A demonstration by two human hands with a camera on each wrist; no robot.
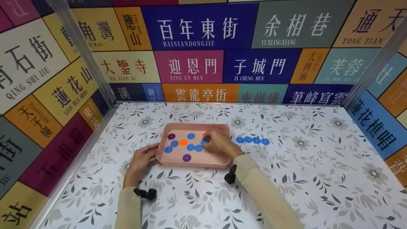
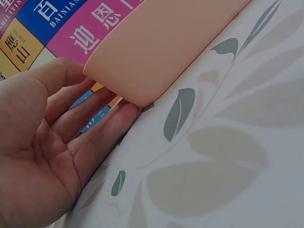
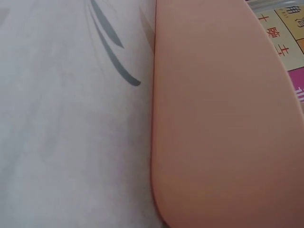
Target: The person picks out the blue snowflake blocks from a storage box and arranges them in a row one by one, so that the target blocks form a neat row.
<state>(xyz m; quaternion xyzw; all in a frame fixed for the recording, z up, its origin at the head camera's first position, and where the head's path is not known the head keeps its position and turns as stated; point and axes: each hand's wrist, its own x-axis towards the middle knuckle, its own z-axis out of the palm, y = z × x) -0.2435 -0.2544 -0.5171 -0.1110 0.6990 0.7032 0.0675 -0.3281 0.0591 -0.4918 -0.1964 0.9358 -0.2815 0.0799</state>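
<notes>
A shallow pink tray (image 1: 197, 163) stands on the patterned surface, with several small flower-shaped pieces inside, among them a blue one (image 1: 191, 136), an orange one (image 1: 183, 142) and a purple one (image 1: 187, 157). My left hand (image 1: 143, 160) touches the tray's left end. In the left wrist view its loosely bent fingers (image 2: 107, 135) rest against the tray's outer wall (image 2: 142, 61). Over the tray's right part, my right hand (image 1: 219, 141) pinches a blue flower piece (image 1: 204, 143), partly hidden by its fingertips. The right wrist view shows only the tray's wall (image 3: 223, 114), not the hand.
To the right of the tray, several blue flower pieces (image 1: 252, 140) lie in a row on the floral-patterned tabletop (image 1: 302, 175). Walls of coloured sign panels (image 1: 197, 28) enclose the back and sides. A pinkish-red piece (image 1: 204, 135) shows beside the right hand.
</notes>
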